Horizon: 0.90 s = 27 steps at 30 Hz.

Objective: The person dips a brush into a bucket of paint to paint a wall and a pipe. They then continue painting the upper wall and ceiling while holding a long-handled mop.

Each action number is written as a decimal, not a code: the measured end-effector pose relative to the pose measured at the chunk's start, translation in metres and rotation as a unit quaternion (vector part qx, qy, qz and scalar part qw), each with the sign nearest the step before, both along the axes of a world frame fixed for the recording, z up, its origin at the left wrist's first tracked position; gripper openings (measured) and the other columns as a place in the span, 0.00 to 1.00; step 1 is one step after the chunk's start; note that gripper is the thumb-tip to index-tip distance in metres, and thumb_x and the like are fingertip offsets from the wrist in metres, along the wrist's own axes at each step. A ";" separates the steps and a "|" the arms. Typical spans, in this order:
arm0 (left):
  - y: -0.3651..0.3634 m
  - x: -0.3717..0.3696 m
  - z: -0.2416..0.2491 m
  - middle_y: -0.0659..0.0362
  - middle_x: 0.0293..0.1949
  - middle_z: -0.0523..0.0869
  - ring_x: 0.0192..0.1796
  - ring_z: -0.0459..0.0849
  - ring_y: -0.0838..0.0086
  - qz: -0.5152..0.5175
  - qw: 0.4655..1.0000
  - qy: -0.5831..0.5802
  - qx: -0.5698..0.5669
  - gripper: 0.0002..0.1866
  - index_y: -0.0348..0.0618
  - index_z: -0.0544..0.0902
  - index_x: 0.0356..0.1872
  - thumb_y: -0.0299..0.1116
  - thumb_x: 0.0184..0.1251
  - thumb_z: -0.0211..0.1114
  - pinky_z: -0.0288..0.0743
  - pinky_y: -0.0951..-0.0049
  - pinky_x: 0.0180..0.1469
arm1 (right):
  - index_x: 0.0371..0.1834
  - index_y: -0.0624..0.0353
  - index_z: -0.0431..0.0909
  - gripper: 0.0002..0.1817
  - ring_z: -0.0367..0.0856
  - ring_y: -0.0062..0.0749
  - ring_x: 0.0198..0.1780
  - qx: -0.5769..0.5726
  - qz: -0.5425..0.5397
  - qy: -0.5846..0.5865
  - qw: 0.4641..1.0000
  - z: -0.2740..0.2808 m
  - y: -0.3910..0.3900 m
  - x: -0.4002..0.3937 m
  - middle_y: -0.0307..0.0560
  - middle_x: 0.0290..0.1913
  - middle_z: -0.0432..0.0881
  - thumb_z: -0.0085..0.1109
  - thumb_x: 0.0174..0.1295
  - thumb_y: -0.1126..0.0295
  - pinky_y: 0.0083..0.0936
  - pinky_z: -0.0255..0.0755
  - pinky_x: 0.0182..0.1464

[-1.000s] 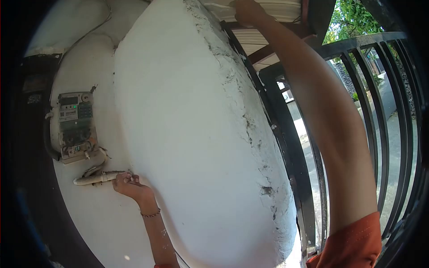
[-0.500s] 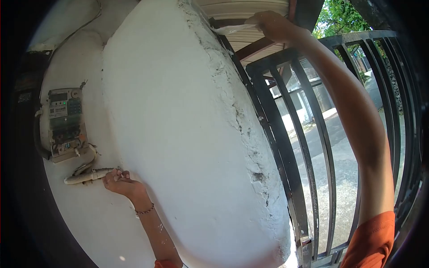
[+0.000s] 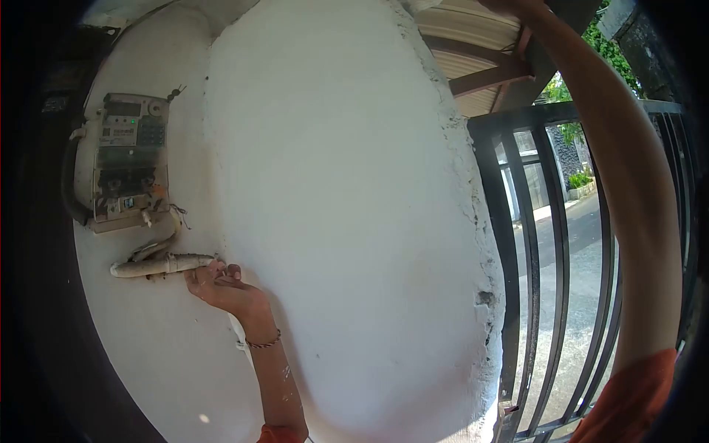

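Observation:
My left hand (image 3: 227, 286) is at the right end of a dirty white pipe (image 3: 151, 266), its fingers curled near the wall corner; whether they grip anything is too small to tell. Above the pipe, an electricity meter (image 3: 131, 159) with a keypad and a green light is mounted on the wall. My right hand (image 3: 517, 6) is raised at the top edge, mostly cut off, so its fingers are hidden. Close to it, a whitish piece (image 3: 422, 4) shows at the top of the white pillar (image 3: 347, 199).
The pillar's right edge is rough and chipped. Right of it stands a black metal gate (image 3: 563, 236), partly behind my right arm, with a street (image 3: 583, 225) beyond. A corrugated roof (image 3: 473, 26) with brown beams is overhead. A black cable runs beside the meter.
The view has shifted, so the meter and pillar sit farther right. My right hand has gone up to the frame's top edge. My left hand remains by the pipe end.

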<state>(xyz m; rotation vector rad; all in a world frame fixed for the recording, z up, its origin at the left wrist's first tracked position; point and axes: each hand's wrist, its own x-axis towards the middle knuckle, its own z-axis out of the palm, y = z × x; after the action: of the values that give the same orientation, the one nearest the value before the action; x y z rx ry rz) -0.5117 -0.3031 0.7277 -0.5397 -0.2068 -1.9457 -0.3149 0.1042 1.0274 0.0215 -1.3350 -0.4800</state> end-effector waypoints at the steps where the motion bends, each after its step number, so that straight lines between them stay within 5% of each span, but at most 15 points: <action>1: -0.001 0.001 -0.002 0.65 0.24 0.69 0.28 0.64 0.82 0.006 1.000 -0.008 0.012 0.16 0.46 0.64 0.45 0.32 0.54 0.51 0.55 0.81 0.25 | 0.44 0.51 0.83 0.11 0.80 0.43 0.47 -0.061 0.026 -0.021 0.998 -0.005 -0.012 0.003 0.48 0.43 0.84 0.59 0.60 0.65 0.36 0.72 0.49; 3: -0.004 0.002 -0.004 0.63 0.31 0.69 0.30 0.64 0.81 -0.023 1.000 -0.007 -0.015 0.25 0.43 0.60 0.55 0.31 0.53 0.52 0.58 0.78 0.26 | 0.45 0.54 0.83 0.12 0.80 0.44 0.48 -0.143 0.084 0.014 0.986 -0.008 -0.028 -0.001 0.50 0.43 0.84 0.58 0.61 0.64 0.36 0.72 0.50; 6: 0.003 0.002 -0.001 0.65 0.28 0.69 0.32 0.66 0.81 0.006 1.000 -0.025 -0.008 0.25 0.44 0.62 0.55 0.38 0.57 0.55 0.57 0.77 0.29 | 0.46 0.55 0.82 0.13 0.80 0.46 0.48 -0.159 0.025 0.046 0.986 0.014 -0.026 -0.015 0.50 0.45 0.83 0.57 0.62 0.63 0.38 0.72 0.51; 7: 0.000 -0.001 -0.003 0.65 0.29 0.71 0.33 0.67 0.80 0.007 0.999 -0.019 -0.029 0.33 0.43 0.55 0.63 0.38 0.57 0.55 0.57 0.77 0.29 | 0.47 0.55 0.82 0.14 0.79 0.46 0.48 -0.140 -0.018 0.061 0.988 0.026 -0.019 -0.025 0.51 0.45 0.83 0.57 0.62 0.63 0.38 0.72 0.51; 9: 0.002 0.002 -0.001 0.65 0.30 0.73 0.35 0.69 0.78 0.013 1.000 -0.027 -0.007 0.28 0.43 0.60 0.60 0.38 0.58 0.54 0.59 0.77 0.29 | 0.44 0.59 0.81 0.17 0.81 0.51 0.46 -0.081 -0.087 0.039 0.992 0.045 -0.020 -0.044 0.59 0.40 0.82 0.51 0.63 0.58 0.39 0.77 0.47; 10: -0.002 0.001 -0.002 0.65 0.30 0.73 0.35 0.69 0.78 0.007 0.999 -0.043 -0.001 0.28 0.43 0.60 0.60 0.38 0.58 0.54 0.59 0.77 0.29 | 0.47 0.56 0.81 0.17 0.82 0.46 0.46 -0.093 -0.078 0.034 0.992 0.041 -0.025 -0.055 0.56 0.43 0.83 0.49 0.65 0.59 0.34 0.78 0.48; 14: -0.008 -0.002 -0.006 0.61 0.31 0.74 0.38 0.72 0.73 -0.014 1.000 -0.019 -0.008 0.22 0.36 0.65 0.53 0.39 0.63 0.52 0.60 0.76 0.29 | 0.49 0.53 0.81 0.17 0.82 0.48 0.46 -0.073 -0.074 0.008 0.994 0.021 -0.010 -0.092 0.56 0.45 0.82 0.52 0.64 0.57 0.37 0.78 0.48; 16: -0.009 -0.003 -0.009 0.59 0.31 0.75 0.38 0.73 0.71 -0.024 0.999 -0.022 -0.003 0.20 0.34 0.67 0.51 0.40 0.65 0.52 0.61 0.75 0.29 | 0.52 0.58 0.76 0.17 0.77 0.49 0.52 0.087 -0.005 -0.026 0.996 0.023 0.044 -0.103 0.53 0.51 0.79 0.47 0.64 0.64 0.35 0.69 0.53; 18: -0.010 -0.005 -0.012 0.56 0.34 0.76 0.38 0.74 0.70 0.029 0.999 -0.010 -0.034 0.21 0.33 0.67 0.49 0.41 0.66 0.51 0.61 0.75 0.29 | 0.56 0.55 0.74 0.20 0.78 0.51 0.52 -0.036 0.097 -0.049 0.993 -0.006 0.050 -0.104 0.58 0.49 0.80 0.44 0.67 0.58 0.34 0.70 0.51; 21: -0.013 -0.014 -0.015 0.56 0.35 0.76 0.38 0.75 0.69 0.046 0.998 -0.001 -0.036 0.22 0.32 0.66 0.52 0.41 0.66 0.52 0.62 0.75 0.29 | 0.55 0.61 0.74 0.20 0.81 0.41 0.47 0.026 0.039 -0.079 0.996 -0.037 0.066 -0.094 0.55 0.45 0.82 0.48 0.66 0.60 0.29 0.71 0.49; 23: -0.010 -0.012 -0.014 0.56 0.35 0.76 0.39 0.75 0.70 0.025 0.999 -0.002 -0.024 0.23 0.31 0.66 0.53 0.41 0.66 0.53 0.62 0.75 0.29 | 0.56 0.63 0.74 0.20 0.81 0.33 0.43 -0.049 0.045 -0.168 0.984 -0.060 0.056 -0.070 0.52 0.43 0.83 0.49 0.66 0.62 0.27 0.71 0.48; 25: -0.013 -0.013 -0.015 0.55 0.61 0.60 0.39 0.74 0.72 0.054 0.997 0.022 -0.050 0.14 0.30 0.75 0.33 0.35 0.64 0.51 0.63 0.75 0.29 | 0.56 0.64 0.73 0.20 0.79 0.29 0.41 -0.047 0.071 -0.179 0.980 -0.065 0.070 -0.057 0.50 0.42 0.83 0.49 0.65 0.65 0.25 0.71 0.48; 27: -0.014 -0.019 -0.013 0.54 0.62 0.59 0.38 0.74 0.73 0.028 0.999 0.024 -0.033 0.15 0.29 0.76 0.34 0.35 0.64 0.51 0.62 0.76 0.28 | 0.54 0.60 0.76 0.18 0.80 0.30 0.31 0.036 0.110 -0.194 0.974 -0.067 0.081 -0.048 0.50 0.30 0.82 0.52 0.65 0.63 0.28 0.72 0.39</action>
<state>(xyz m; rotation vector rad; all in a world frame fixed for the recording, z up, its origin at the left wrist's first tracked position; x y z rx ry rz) -0.5307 -0.3174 0.7149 -0.6154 -0.2536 -1.8746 -0.3631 0.1848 0.9607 0.3348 -1.6746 -0.3439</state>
